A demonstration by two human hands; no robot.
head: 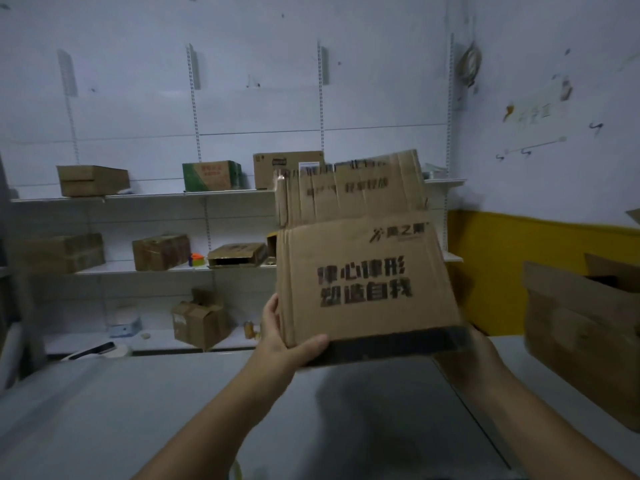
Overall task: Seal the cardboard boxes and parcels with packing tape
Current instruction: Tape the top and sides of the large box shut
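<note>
**Two hands, one worn box held up over the table**

Head view: the printed cardboard box is held in the air above the grey table, tilted, its printed face toward the camera and a ragged, creased flap standing up at the top. The left hand grips the lower left corner, thumb across the printed face and fingers along the side edge. The right hand is at the lower right corner, mostly hidden behind the box, so I cannot tell how its fingers lie. Carried this high by its corners, the box looks light. The ribbed, much-folded board will probably flex and buckle if squeezed mid-panel, so the stiffer corners and bottom edge seem the best places to hold. A second carton sits to the right, with more on the shelves behind
</note>
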